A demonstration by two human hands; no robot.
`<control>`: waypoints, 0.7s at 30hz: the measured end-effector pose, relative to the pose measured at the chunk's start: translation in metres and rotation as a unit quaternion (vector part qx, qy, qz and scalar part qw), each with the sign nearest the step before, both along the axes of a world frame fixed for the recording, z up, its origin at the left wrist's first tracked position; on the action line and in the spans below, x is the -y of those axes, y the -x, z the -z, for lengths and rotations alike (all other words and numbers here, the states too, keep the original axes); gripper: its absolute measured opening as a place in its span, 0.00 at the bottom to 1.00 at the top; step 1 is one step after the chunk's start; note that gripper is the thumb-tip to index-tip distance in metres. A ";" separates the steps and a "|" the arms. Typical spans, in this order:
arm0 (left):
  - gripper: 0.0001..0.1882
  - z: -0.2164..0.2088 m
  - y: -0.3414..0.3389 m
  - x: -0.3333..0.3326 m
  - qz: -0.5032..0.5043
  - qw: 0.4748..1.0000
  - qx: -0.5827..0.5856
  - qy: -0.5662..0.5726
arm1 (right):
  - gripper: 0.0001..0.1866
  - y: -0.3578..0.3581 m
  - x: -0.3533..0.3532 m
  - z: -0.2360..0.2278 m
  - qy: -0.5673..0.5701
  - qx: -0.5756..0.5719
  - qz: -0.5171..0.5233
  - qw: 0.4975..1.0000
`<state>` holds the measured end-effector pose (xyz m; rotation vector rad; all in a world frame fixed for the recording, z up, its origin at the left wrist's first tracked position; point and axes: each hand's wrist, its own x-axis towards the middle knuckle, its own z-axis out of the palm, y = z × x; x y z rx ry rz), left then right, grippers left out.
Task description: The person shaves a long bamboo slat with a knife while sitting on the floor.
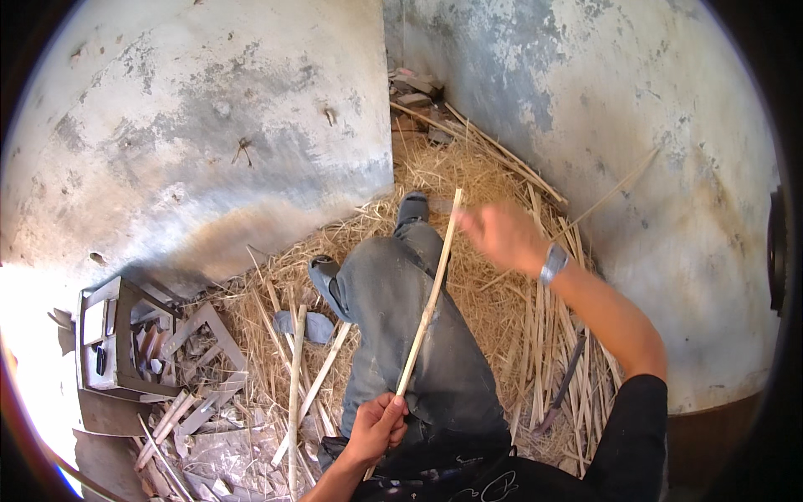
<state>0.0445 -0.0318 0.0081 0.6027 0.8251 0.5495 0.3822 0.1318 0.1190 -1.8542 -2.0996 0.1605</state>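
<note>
A long pale bamboo strip (428,314) slants up across my lap, its far end rising past my knees. Near its lower end, my left hand (378,425) is closed around it, thumb on top. My right hand (502,237) is beside the strip's upper end, its fingers smeared by motion. A faint blurred streak shows by those fingertips, too unclear to name; whether this hand holds anything cannot be told. A silvery band (554,263) circles my right wrist. My legs (385,293) in grey trousers stretch out under the strip.
Shavings (481,322) cover the floor around my legs. Several long strips (544,351) lie along the right wall, near a dark curved tool (562,389). More strips (294,393) lie at left, by a broken wooden frame box (117,335). Rubble (416,88) fills the far corner.
</note>
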 end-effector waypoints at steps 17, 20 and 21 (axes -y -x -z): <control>0.26 0.002 0.012 -0.013 0.083 0.985 0.077 0.131 | 0.39 0.051 0.061 0.010 0.005 0.022 -0.044 0.999; 0.25 -0.002 0.008 -0.017 0.084 0.987 0.074 0.118 | 0.40 0.017 0.030 0.006 0.054 0.016 0.008 0.998; 0.25 -0.003 0.005 -0.019 0.081 0.989 0.065 0.105 | 0.40 0.008 0.023 0.007 0.072 -0.011 0.020 0.997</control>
